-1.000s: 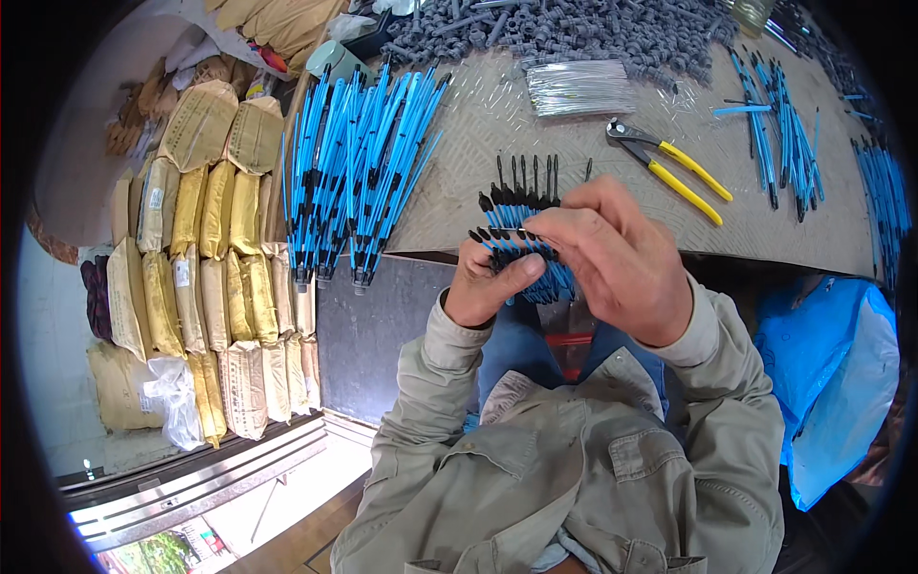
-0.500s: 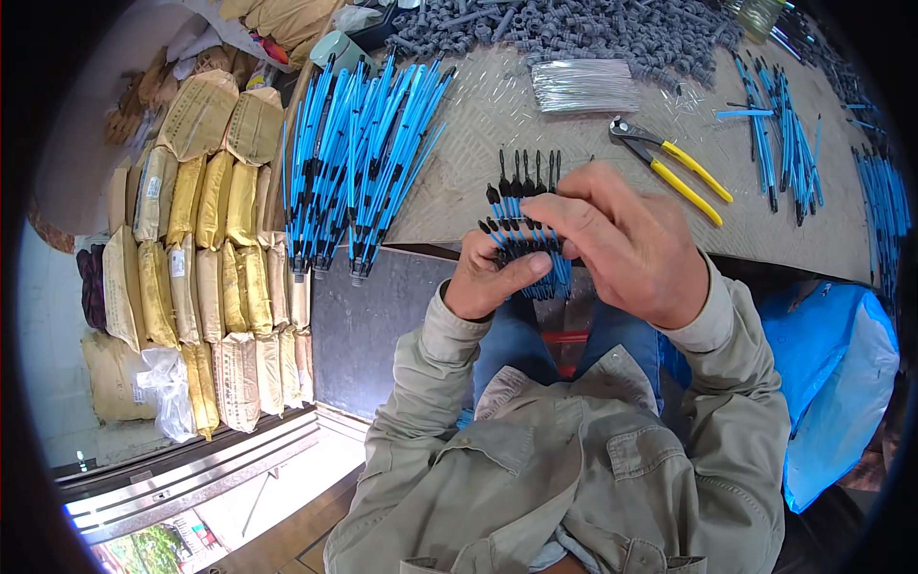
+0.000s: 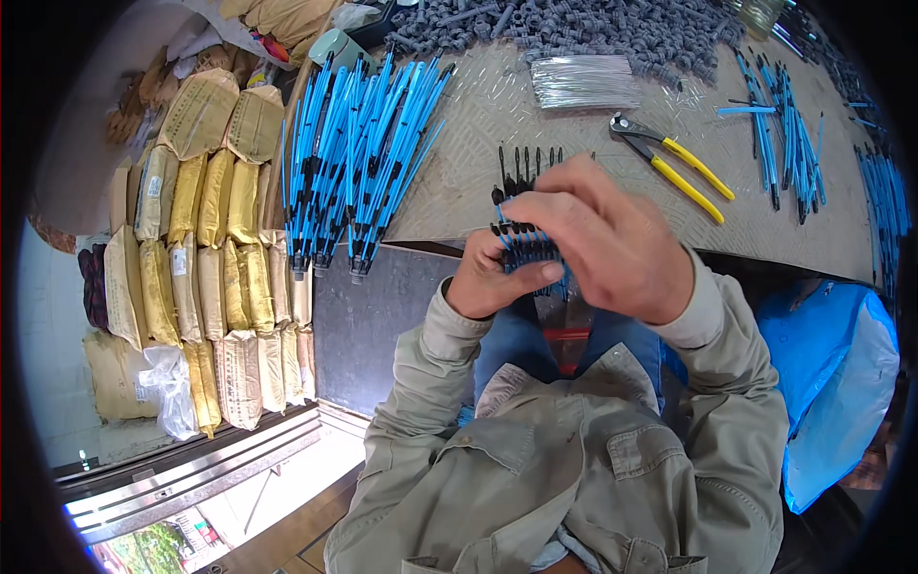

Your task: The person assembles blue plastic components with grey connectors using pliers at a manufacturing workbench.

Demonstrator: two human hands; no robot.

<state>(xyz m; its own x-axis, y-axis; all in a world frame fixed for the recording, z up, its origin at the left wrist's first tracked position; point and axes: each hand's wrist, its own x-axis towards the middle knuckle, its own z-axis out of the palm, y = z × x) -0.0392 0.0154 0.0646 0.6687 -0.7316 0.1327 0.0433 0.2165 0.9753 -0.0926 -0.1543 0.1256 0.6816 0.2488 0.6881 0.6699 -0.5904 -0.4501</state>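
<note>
My left hand (image 3: pixel 490 277) is closed round a bundle of thin blue sticks with black tips (image 3: pixel 528 251), its thumb lying across the front. Over the same bundle is my right hand (image 3: pixel 612 239), fingers curled and touching the sticks near their upper black ends. Behind its fingertips, a row of black tips points away from me toward the table. What the right fingertips pinch is partly hidden by the hand itself. Both hands are just off the table's near edge, above my lap.
Bundles of blue sticks (image 3: pixel 368 158) lie at the table's left, more blue sticks (image 3: pixel 789 134) at the right. Yellow-handled pliers (image 3: pixel 674 170) and a stack of silver wires (image 3: pixel 585 83) rest on the table (image 3: pixel 478 124). Grey plastic fittings (image 3: pixel 574 29) are heaped behind. Paper-wrapped packs (image 3: pixel 182 201) stand left.
My right hand has moved slightly left and down over the bundle, covering more of the black tips. My left hand keeps its grip, nearly in the same place.
</note>
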